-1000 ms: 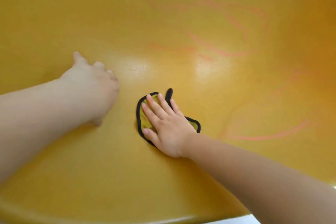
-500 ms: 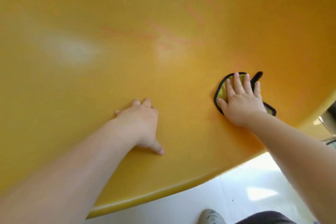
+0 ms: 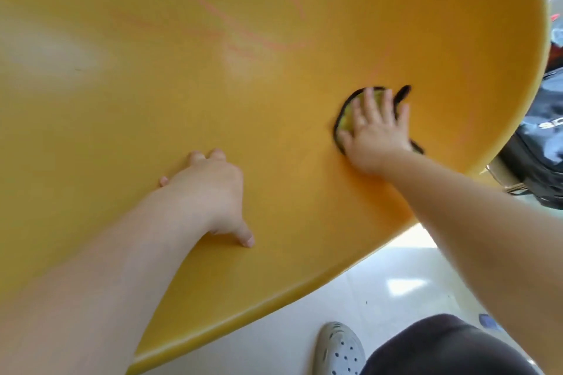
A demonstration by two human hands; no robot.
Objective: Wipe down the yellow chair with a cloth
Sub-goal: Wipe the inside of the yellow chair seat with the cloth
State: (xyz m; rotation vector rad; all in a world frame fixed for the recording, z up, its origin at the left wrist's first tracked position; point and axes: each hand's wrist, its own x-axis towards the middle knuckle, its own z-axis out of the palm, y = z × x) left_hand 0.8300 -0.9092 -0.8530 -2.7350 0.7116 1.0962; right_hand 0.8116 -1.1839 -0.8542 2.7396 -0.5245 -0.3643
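Cloth point(image 3: 347, 119) mostly hidden under right hand point(image 3: 376, 134), blurred; chair point(image 3: 213, 70) cropped.

You have one view only, from a wide-angle camera worn on your head. It looks forward and steeply down, very close to the yellow chair point(image 3: 213, 70), whose curved surface fills most of the frame and bends at the edges. Your forearms reach in from the bottom. The white floor point(image 3: 396, 268) and your grey shoe point(image 3: 338, 350) show at lower right.
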